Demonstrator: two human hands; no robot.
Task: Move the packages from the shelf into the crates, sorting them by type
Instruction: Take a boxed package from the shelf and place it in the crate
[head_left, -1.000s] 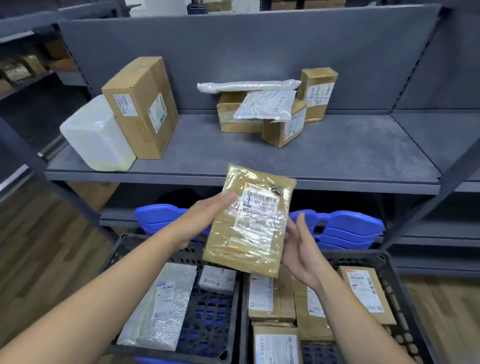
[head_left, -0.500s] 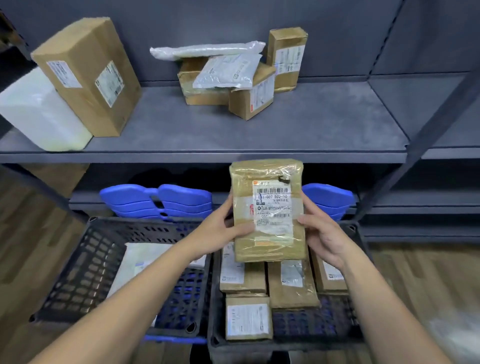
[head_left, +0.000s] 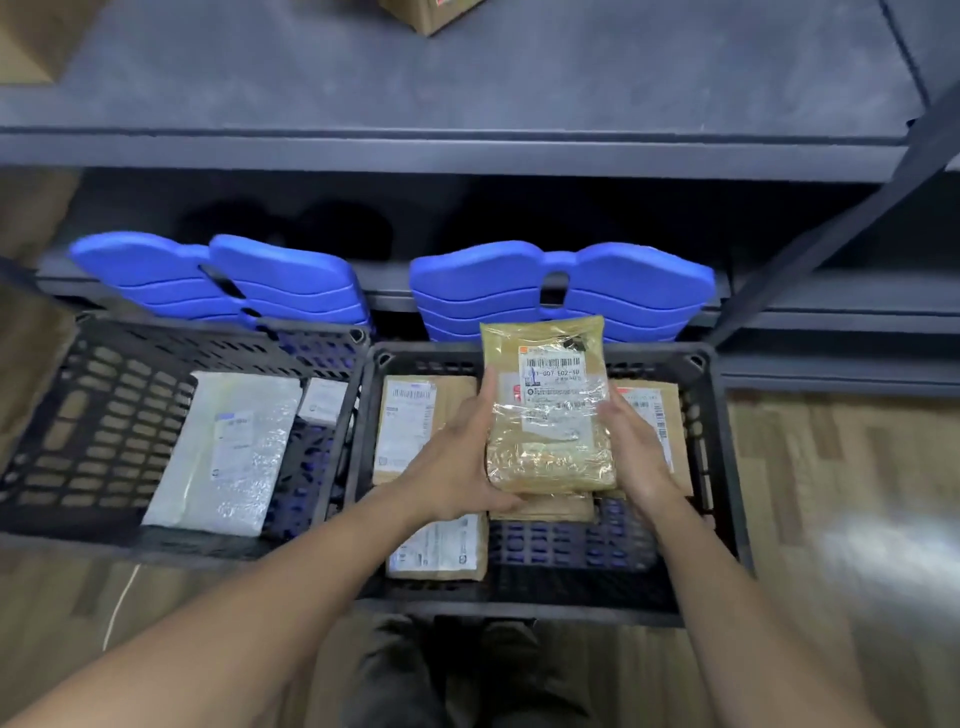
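Above the right crate (head_left: 696, 364), a tape-wrapped brown package (head_left: 548, 415) is being held label up. The left hand (head_left: 457, 462) is gripping its left edge, thumb on top; the right hand (head_left: 636, 452) is clasping its right edge. Beneath it, brown parcels (head_left: 405, 431) are lying in that crate; the left crate (head_left: 104, 332) beside it is holding white mailers (head_left: 234, 452).

left hand (head_left: 457, 457) | right hand (head_left: 634, 449) | arms extended, fingers clasping package (head_left: 548, 415)

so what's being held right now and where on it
The brown taped package, left hand on its left edge, right hand on its right edge.
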